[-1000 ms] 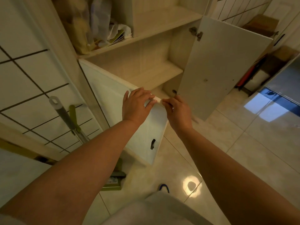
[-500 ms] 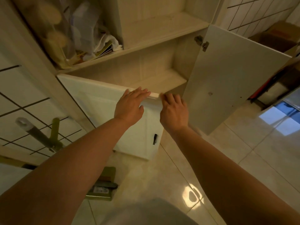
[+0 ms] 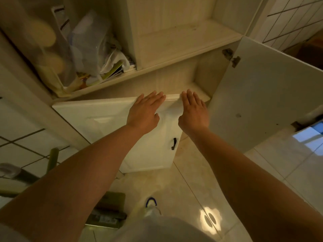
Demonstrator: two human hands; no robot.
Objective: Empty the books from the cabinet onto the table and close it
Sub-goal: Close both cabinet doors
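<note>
Head view. Left hand (image 3: pixel 146 110) and right hand (image 3: pixel 193 111), both released with fingers straight, press flat on the upper edge of the cabinet's left door (image 3: pixel 111 119), which stands nearly closed; the right door (image 3: pixel 262 95) stands wide open at right. The lower shelf (image 3: pixel 199 91) shows no books (the table lies out of view). Judged best practice: push evenly until the door seats, fingertips clear of the frame, then swing the right door shut.

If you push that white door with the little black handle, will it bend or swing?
The left door probably swings: it looks like a stiff flat panel, hung at one side like the right door with its hinge. Both hands, left hand and right hand, press flat near its top edge, so it likely moves easily.
</note>
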